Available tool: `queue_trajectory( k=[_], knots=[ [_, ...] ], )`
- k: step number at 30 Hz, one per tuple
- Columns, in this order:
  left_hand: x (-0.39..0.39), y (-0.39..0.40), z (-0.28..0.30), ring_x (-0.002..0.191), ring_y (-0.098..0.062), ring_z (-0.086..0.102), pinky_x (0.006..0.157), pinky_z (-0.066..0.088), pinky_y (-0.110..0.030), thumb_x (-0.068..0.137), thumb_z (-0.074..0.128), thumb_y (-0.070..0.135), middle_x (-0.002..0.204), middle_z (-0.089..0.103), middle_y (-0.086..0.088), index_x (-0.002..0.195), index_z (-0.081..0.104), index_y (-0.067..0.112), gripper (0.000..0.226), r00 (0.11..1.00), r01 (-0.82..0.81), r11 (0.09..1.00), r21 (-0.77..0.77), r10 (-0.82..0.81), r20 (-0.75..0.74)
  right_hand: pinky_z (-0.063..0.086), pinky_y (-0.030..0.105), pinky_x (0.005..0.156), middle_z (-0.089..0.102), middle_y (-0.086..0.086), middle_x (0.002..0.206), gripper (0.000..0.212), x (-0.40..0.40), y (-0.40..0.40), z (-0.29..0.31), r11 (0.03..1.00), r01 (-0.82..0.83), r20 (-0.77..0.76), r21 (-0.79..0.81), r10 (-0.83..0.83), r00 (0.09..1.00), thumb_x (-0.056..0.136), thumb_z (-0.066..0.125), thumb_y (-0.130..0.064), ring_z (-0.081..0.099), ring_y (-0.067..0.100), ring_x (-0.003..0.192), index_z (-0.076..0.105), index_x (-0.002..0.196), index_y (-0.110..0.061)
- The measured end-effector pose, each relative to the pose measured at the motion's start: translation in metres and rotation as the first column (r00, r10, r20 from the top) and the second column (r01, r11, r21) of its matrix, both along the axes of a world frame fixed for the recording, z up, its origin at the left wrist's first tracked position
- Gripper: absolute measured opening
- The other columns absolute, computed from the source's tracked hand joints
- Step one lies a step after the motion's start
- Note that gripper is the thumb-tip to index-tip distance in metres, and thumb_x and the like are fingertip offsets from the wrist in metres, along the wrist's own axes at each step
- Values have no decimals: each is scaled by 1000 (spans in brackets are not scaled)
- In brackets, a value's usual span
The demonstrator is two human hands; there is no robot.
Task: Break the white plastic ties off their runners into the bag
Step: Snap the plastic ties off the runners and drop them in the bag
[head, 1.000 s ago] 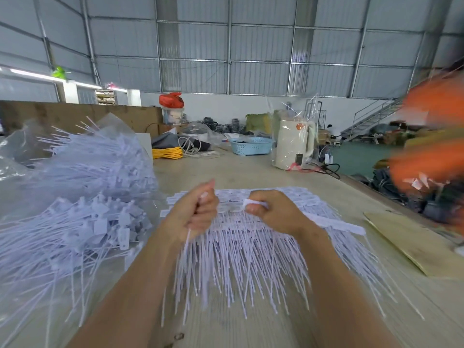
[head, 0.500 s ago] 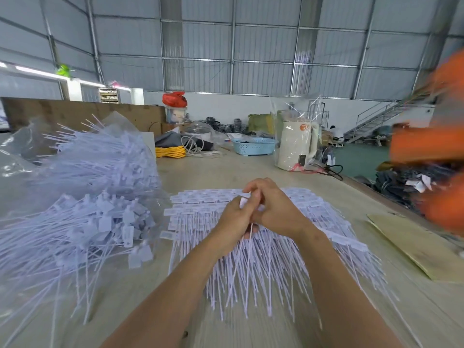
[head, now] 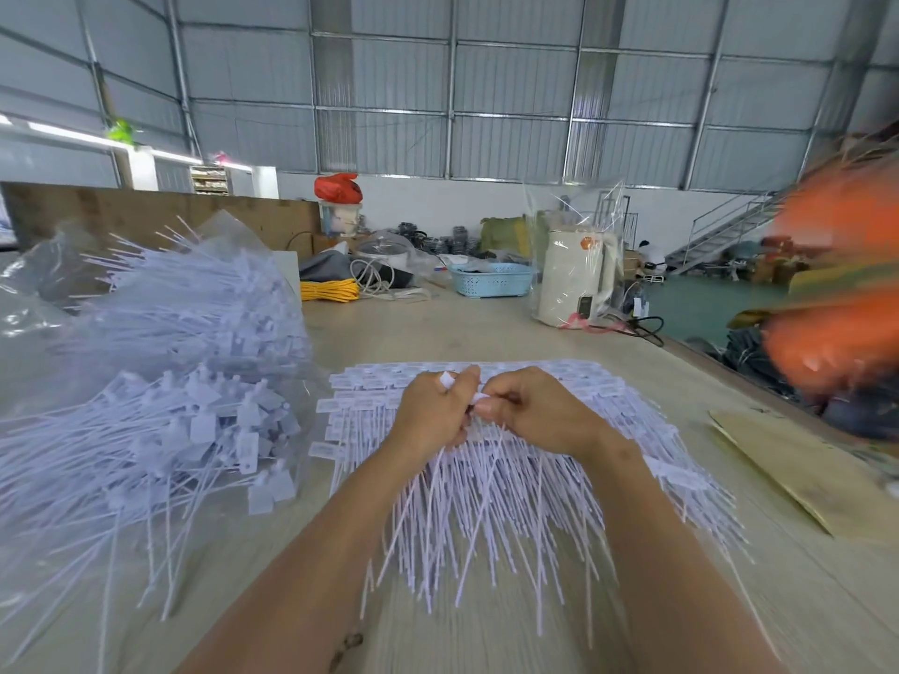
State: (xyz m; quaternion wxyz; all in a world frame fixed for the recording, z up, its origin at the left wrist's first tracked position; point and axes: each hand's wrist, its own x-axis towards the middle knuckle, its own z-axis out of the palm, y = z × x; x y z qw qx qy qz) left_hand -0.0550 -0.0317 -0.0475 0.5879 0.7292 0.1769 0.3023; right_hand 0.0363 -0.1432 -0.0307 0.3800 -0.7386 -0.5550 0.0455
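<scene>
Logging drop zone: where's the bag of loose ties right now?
In the head view, the clear bag of loose ties lies on the table's left side, left of the left hand and the ties on runners.

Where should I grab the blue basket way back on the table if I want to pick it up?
Probably by its top rim, from above. The blue basket sits upright with its open side up, and the rim flares outward past the slotted walls, giving fingers a lip to hook under. A plastic-wrapped kettle crowds its right side.
</scene>
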Motion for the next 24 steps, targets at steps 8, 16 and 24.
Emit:
queue_trajectory(
  k=[8,16,24],
  knots=[
    [-34,12,35,24,-2,21,25,14,-11,87,51,36,38,29,8,49,48,19,42,879,460,788,-410,-469,85,30,22,56,39,3,57,34,11,-6,-2,998,57,88,22,-58,994,92,56,-7,35,9,54,51,58,-4],
    [-61,45,71,46,-8,41,44,33,-21,89,55,51,49,47,8,63,56,21,39,958,-281,864,418,275,75,26,17,52,35,-6,52,41,15,-1,-7,975,110,120,191,-134,984,93,55,-16,34,6,50,39,56,-18],
    [-131,152,35,103,-35,57,83,47,-40,99,35,46,111,56,-16,121,57,17,42,543,-51,375,926,788,-289,31,15,55,44,7,57,34,16,0,-13,973,163,183,161,-192,964,92,57,-19,39,15,54,54,65,1]
  ],
)
